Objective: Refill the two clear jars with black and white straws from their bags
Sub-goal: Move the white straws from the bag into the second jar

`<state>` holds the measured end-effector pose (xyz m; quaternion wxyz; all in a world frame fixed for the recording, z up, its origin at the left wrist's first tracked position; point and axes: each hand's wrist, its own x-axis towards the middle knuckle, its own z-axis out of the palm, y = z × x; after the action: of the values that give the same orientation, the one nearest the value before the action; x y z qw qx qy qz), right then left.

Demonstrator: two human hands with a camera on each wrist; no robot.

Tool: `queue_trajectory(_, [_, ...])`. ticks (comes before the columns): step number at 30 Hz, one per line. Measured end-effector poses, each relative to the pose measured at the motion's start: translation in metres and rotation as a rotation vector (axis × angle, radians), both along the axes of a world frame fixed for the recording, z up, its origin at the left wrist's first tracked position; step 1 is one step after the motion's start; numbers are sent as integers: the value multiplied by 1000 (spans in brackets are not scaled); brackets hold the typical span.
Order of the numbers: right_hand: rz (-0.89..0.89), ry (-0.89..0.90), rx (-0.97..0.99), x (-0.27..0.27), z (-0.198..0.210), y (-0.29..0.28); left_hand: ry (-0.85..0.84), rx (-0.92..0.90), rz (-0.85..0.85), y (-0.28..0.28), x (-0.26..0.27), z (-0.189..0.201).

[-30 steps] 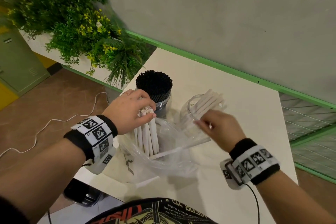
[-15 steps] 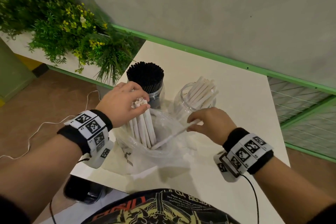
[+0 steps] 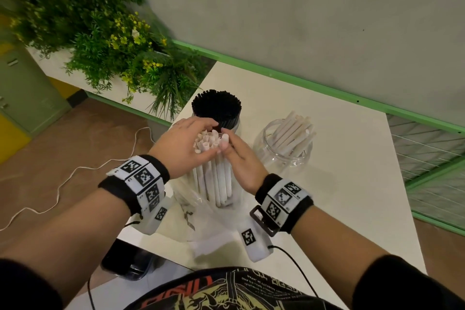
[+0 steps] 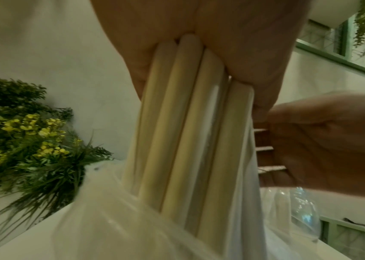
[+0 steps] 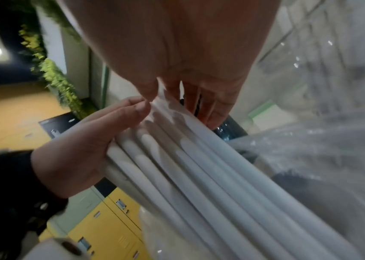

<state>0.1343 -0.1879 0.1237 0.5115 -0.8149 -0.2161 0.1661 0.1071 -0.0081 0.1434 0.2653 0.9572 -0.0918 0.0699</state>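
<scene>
1. We judge the black half done: the black straws (image 3: 217,106) stand packed upright in their jar (image 3: 235,126) at the back of the counter (image 3: 352,184), filling its mouth. No black-straw bag shows in these views.

2. The white half is under way. The second jar (image 3: 283,145), to the right of the black one, holds only a loose lean of white straws (image 3: 293,129) and has plenty of room left.

3. We have a white bundle (image 3: 214,158) standing upright in the clear bag (image 3: 214,221), just in front of the black jar, its lower ends still inside the plastic.

4. Our left hand (image 3: 182,146) wraps the bundle near its top, fingers curled over the far side and thumb (image 5: 119,114) along the near side. The left wrist view shows the straws running down from the palm into the bag.

5. Our right hand (image 3: 239,158) is at the bundle's right side, fingers (image 5: 208,109) fairly straight along the outer straws. Whether it pinches one straw or only steadies the bunch, we cannot tell.

6. What is left, as we judge it: lift the bundle clear of the bag, carry it right to the second jar and drop it in, then repeat for any straws the bag still holds; how many lie under the plastic is hidden.

7. The likely trouble is the bag clinging to the straws as they rise, or the loose bundle fanning out at the jar's mouth.
</scene>
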Motion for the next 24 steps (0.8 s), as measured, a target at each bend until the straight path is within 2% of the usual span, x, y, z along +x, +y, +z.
queue_trajectory(2, [58, 157, 86, -1, -5, 2, 1, 9, 10, 7, -3, -1])
queue_trajectory(6, [137, -3, 45, 1, -6, 5, 10, -42, 22, 12, -5, -2])
queue_trajectory(10, [41, -97, 81, 4, -4, 11, -21, -57, 13, 10, -5, -2])
queue_trajectory(15, [-10, -10, 40, 9, -9, 9, -30, -31, 10, 9, -7, -3])
queue_trajectory(24, [-52, 9, 130, 10, -10, 12, 8, -24, 41, 5, -7, 0])
